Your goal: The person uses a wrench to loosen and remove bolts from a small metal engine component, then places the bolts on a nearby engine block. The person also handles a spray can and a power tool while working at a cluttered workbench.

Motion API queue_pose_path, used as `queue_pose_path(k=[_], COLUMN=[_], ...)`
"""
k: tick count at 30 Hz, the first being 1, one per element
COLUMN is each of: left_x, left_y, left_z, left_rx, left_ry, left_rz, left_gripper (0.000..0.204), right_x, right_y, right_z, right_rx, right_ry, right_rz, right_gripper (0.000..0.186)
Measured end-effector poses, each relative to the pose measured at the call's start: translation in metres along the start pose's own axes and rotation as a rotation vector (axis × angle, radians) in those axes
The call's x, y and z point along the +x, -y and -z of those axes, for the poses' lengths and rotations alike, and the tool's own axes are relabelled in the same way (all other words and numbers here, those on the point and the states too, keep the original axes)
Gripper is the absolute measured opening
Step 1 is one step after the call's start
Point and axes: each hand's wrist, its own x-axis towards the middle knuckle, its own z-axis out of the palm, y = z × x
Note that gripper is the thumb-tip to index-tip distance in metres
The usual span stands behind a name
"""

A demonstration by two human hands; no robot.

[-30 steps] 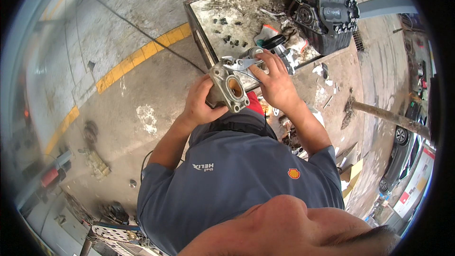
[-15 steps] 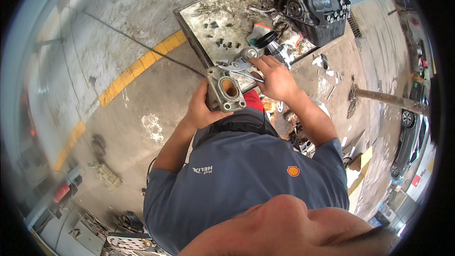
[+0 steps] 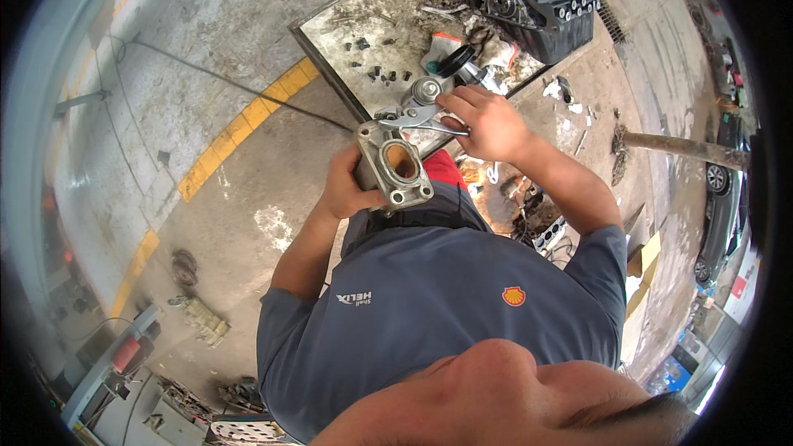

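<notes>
My left hand (image 3: 341,186) is wrapped round the side of a cast metal housing (image 3: 372,172), held above my lap with its oval opening facing up. Rust-brown colour lines the opening, and bolt holes sit at the flange corners. My right hand (image 3: 494,129) grips locking pliers (image 3: 415,120) by their handles. The pliers' jaws reach the far edge of the housing; what they clamp, if anything, is too small to tell. Just beyond the pliers stands a round silver part (image 3: 426,91) on the worktop, beside a part with a black round rim (image 3: 456,60).
Several dark bolts (image 3: 376,75) lie scattered on the stained worktop (image 3: 326,30). An engine block (image 3: 535,2) stands at its far right, near white and orange gloves (image 3: 440,49). A wooden pole (image 3: 686,149) is at the right, and a cable (image 3: 239,83) crosses the floor at the left.
My right hand and the pliers' handles have swung slightly away from me and to the right, with my right elbow further out. The housing has come slightly nearer to me, still in my left hand.
</notes>
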Motion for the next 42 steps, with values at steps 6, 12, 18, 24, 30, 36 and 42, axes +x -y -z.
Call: queue_pose_path(k=[6, 12, 18, 24, 30, 36, 42], left_x=[0.006, 0.009, 0.005, 0.008, -0.003, -0.003, -0.012], left_y=[-0.022, -0.002, 0.003, 0.025, 0.035, 0.006, 0.016], left_z=[-0.003, 0.014, 0.004, 0.015, 0.049, 0.054, 0.033], left_rx=[-0.235, -0.715, -1.095, -1.138, -0.744, -0.19, 0.069], left_ry=[0.045, 0.187, 0.437, 0.506, -0.139, 0.008, -0.019], left_rz=[0.119, 0.355, 0.322, 0.356, 0.236, 0.171, 0.39], left_gripper=[0.087, 0.07, 0.067, 0.075, 0.085, 0.09, 0.083], right_x=[0.007, 0.012, 0.013, 0.019, -0.014, -0.036, -0.07], right_y=[-0.006, -0.009, -0.007, -0.017, -0.022, -0.016, -0.012], right_z=[0.003, 0.01, 0.014, 0.02, -0.023, -0.057, -0.081], right_rx=[0.032, 0.051, 0.11, 0.125, 0.4, 0.608, 0.521], right_ry=[0.007, 0.026, 0.032, 0.127, 0.275, 0.387, 0.562], right_rz=[0.045, 0.104, 0.205, 0.227, -0.228, -0.452, -0.522], right_gripper=[0.042, 0.047, 0.04, 0.043, 0.038, 0.037, 0.041])
